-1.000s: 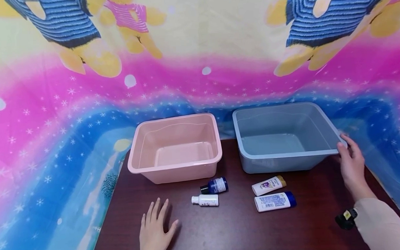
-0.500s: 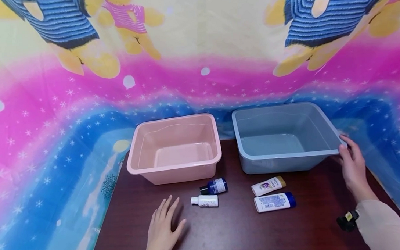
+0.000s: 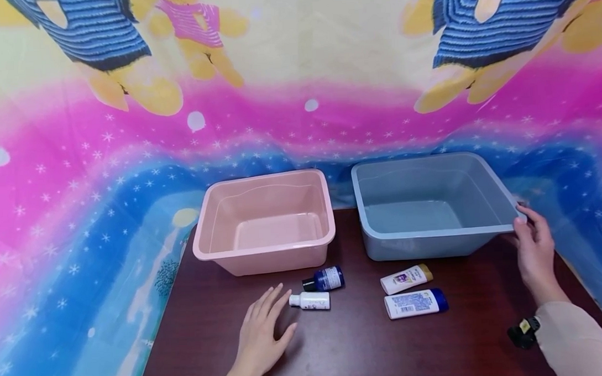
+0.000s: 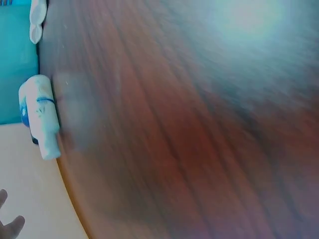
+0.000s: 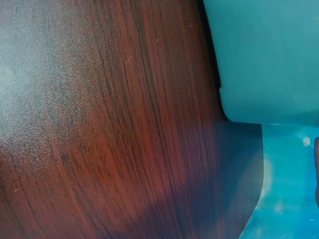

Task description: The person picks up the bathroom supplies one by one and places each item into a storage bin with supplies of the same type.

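Note:
My left hand [image 3: 263, 333] is over the table with fingers extended, its fingertips right at the cap of a small white bottle [image 3: 314, 301]. Just behind that bottle lies a dark blue bottle [image 3: 330, 278] with a black cap. In the left wrist view, the white bottle [image 4: 42, 109] shows at the left edge, above some fingertips [image 4: 14, 227]. My right hand [image 3: 536, 251] grips the front right corner of the blue-grey basin [image 3: 417, 247], thumb at the rim and fingers around its outer side. The right wrist view shows the basin's side wall [image 5: 269, 64].
Left of the blue-grey basin stands a pink basin [image 3: 273, 262]. A white bottle with a gold cap [image 3: 404, 280] and a white bottle with a blue cap [image 3: 412, 304] lie before the blue-grey one. A patterned cloth [image 3: 298, 116] hangs behind the dark wooden table [image 3: 356, 341].
My left hand has moved right and slightly forward across the table, up to the small white bottle. The right hand keeps its hold on the blue-grey basin.

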The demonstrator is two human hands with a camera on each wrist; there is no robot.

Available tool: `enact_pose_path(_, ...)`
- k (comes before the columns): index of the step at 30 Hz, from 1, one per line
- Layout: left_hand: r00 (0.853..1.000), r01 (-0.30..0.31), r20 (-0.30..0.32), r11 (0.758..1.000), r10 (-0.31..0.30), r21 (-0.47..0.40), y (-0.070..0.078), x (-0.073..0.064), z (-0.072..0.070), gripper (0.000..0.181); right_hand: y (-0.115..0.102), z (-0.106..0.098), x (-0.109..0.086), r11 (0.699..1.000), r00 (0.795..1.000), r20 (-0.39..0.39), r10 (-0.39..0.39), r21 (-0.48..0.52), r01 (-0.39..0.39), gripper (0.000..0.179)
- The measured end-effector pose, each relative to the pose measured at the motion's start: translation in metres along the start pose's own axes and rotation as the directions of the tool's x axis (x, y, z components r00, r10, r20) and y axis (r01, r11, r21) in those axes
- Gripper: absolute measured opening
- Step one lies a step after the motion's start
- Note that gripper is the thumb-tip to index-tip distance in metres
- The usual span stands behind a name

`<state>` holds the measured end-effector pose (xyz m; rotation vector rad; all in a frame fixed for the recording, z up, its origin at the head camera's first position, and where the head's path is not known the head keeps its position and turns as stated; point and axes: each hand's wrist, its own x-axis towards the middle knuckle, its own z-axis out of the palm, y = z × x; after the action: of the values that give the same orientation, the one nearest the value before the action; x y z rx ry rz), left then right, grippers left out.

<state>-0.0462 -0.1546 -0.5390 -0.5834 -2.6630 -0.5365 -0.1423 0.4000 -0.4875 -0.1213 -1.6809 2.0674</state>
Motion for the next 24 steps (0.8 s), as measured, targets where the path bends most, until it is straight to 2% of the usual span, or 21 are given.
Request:
enact_pose_path(5, 0.997, -0.071, -0.039, 0.997, 0.070, -0.024, 0.010, 0.011, 0.005, 0.067, 0.001, 0.002, 0.000, 0.999, 1.000, -0.029, 0.004, 0.036, -0.003, 0.040)
enact_pose_path(9, 0.993, -0.111, -0.032, 0.993, 0.110, -0.031, 0.020, 0.019, 0.008, 0.064, 0.001, 0.001, 0.001, 0.998, 0.999, -0.038, 0.007, 0.062, -0.005, 0.041)
enact_pose_path(12, 0.989, -0.148, 0.000, 0.989, 0.148, -0.021, 0.029, 0.024, 0.008, 0.064, 0.002, 0.001, 0.002, 0.997, 0.999, -0.038, 0.007, 0.074, -0.004, 0.041)
enact_pose_path(16, 0.979, -0.201, 0.034, 0.980, 0.201, -0.005, 0.040, 0.030, 0.009, 0.065, 0.003, 0.001, 0.002, 0.995, 0.999, -0.042, -0.001, 0.104, 0.005, 0.040)
enact_pose_path(21, 0.957, -0.284, 0.060, 0.959, 0.283, 0.005, 0.051, 0.037, 0.010, 0.063, 0.003, 0.002, 0.002, 0.992, 0.999, -0.051, -0.011, 0.124, 0.017, 0.039)
enact_pose_path(24, 0.948, -0.310, 0.072, 0.951, 0.310, -0.020, 0.057, 0.040, 0.012, 0.062, 0.003, 0.002, 0.002, 0.992, 0.999, -0.049, -0.009, 0.124, 0.015, 0.038)
